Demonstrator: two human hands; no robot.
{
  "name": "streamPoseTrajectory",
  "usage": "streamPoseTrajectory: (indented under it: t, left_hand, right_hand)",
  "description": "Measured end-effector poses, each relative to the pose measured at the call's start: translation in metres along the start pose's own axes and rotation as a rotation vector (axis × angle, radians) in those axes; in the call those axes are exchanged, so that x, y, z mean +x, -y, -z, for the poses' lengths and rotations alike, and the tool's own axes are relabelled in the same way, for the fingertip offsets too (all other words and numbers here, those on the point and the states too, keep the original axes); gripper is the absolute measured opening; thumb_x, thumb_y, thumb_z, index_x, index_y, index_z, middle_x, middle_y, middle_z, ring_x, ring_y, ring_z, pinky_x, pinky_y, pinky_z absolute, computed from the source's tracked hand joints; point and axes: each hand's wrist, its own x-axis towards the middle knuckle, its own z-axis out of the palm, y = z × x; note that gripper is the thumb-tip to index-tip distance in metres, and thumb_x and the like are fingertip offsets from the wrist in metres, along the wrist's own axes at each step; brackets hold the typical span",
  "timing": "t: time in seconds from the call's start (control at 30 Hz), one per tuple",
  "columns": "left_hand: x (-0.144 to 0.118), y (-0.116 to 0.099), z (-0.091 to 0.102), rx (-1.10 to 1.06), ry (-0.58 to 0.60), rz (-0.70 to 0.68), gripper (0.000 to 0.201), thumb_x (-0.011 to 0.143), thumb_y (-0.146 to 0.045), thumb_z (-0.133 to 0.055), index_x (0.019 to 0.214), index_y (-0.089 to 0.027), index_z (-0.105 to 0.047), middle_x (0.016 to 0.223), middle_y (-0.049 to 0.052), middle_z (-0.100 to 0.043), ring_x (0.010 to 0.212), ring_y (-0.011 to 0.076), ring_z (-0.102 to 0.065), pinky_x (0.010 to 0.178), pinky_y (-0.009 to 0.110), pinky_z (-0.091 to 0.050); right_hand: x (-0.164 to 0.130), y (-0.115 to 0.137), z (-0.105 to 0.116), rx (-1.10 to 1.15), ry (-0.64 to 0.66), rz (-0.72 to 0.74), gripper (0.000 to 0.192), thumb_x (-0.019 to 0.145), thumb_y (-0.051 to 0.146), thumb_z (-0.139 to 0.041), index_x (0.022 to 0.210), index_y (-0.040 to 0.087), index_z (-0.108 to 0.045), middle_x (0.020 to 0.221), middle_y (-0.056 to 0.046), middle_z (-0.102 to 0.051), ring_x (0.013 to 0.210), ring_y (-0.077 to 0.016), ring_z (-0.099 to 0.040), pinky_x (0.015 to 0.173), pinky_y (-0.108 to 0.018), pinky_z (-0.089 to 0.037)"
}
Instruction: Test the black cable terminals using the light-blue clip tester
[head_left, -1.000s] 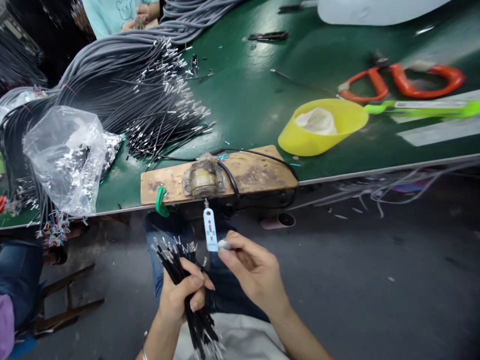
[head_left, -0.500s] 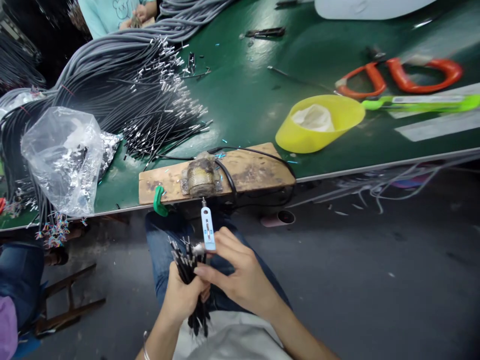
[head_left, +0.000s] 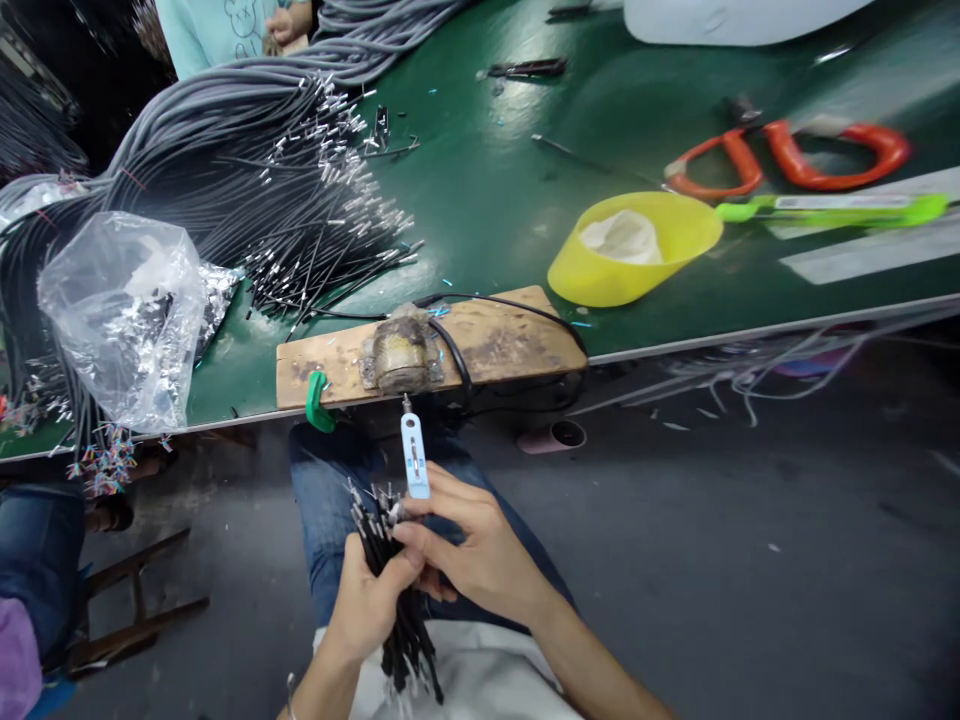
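left hand [head_left: 373, 595] wrapped round my black cable bundle [head_left: 409, 640] over my lap [head_left: 322, 530], tips [head_left: 360, 507] poking out for access I guess | right hand [head_left: 480, 555] pinching some whitish bit [head_left: 394, 512] by them | motor [head_left: 403, 355] at bench [head_left: 472, 200] edge

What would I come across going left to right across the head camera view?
Clear plastic bag → green clamp → left hand around a black wire bundle → right hand → yellow container → lime-green tool. Overlapping things are left out.
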Motion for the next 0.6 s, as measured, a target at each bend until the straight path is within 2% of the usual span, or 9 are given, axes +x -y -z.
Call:
streamPoseTrajectory:
  t: [0.13, 0.27, 0.37, 0.5, 0.6]
  left_hand:
    - [0.009, 0.007, 0.009, -0.021, -0.034, -0.013, 0.032, 0.059, -0.039, -0.075, 0.07, -0.014, -0.059, 0.047, -0.004, -0.051, 0.037, 0.0079, -0.045, 0.039, 0.022, -0.037]
    - [0.022, 0.016, 0.019, -0.028, -0.08, 0.002, 0.033, 0.052, -0.038, -0.079, 0.067, -0.015, -0.062, 0.043, -0.005, -0.047, 0.034, 0.0066, -0.039, 0.034, 0.021, -0.031]
    - [0.025, 0.02, 0.018, -0.038, -0.116, 0.03, 0.036, 0.046, -0.04, -0.081, 0.065, -0.017, -0.061, 0.04, -0.005, -0.047, 0.033, 0.0086, -0.042, 0.031, 0.022, -0.032]
    - [0.017, 0.017, 0.004, -0.123, -0.098, -0.035, 0.034, 0.061, -0.044, -0.073, 0.072, -0.017, -0.055, 0.045, -0.008, -0.04, 0.034, 0.0039, -0.035, 0.034, 0.019, -0.03]
    - [0.011, 0.011, -0.004, -0.154, -0.042, -0.047, 0.035, 0.065, -0.047, -0.07, 0.072, -0.018, -0.052, 0.049, -0.007, -0.042, 0.034, 0.0021, -0.031, 0.034, 0.018, -0.028]
  right_hand:
    - [0.0, -0.001, 0.001, 0.039, -0.047, -0.039, 0.021, 0.081, 0.022, -0.055, 0.061, 0.02, -0.06, 0.063, -0.003, -0.055, 0.062, -0.0167, -0.05, 0.058, -0.028, -0.039]
    - [-0.001, -0.007, 0.001, 0.104, -0.067, -0.085, 0.017, 0.079, 0.023, -0.058, 0.063, 0.019, -0.06, 0.062, -0.001, -0.053, 0.057, -0.0145, -0.047, 0.053, -0.027, -0.038]
    - [-0.004, -0.008, -0.006, 0.096, -0.198, -0.064, 0.017, 0.078, 0.019, -0.058, 0.061, 0.019, -0.058, 0.06, 0.0, -0.049, 0.057, -0.0141, -0.045, 0.052, -0.027, -0.035]
    - [-0.007, -0.009, -0.019, 0.106, -0.393, 0.012, 0.017, 0.078, 0.014, -0.056, 0.063, 0.02, -0.057, 0.062, 0.0, -0.047, 0.062, -0.0152, -0.043, 0.057, -0.028, -0.034]
    - [-0.008, -0.012, -0.024, 0.389, -0.355, -0.114, 0.016, 0.079, 0.025, -0.058, 0.064, 0.02, -0.059, 0.066, -0.001, -0.047, 0.062, -0.0153, -0.044, 0.056, -0.028, -0.034]
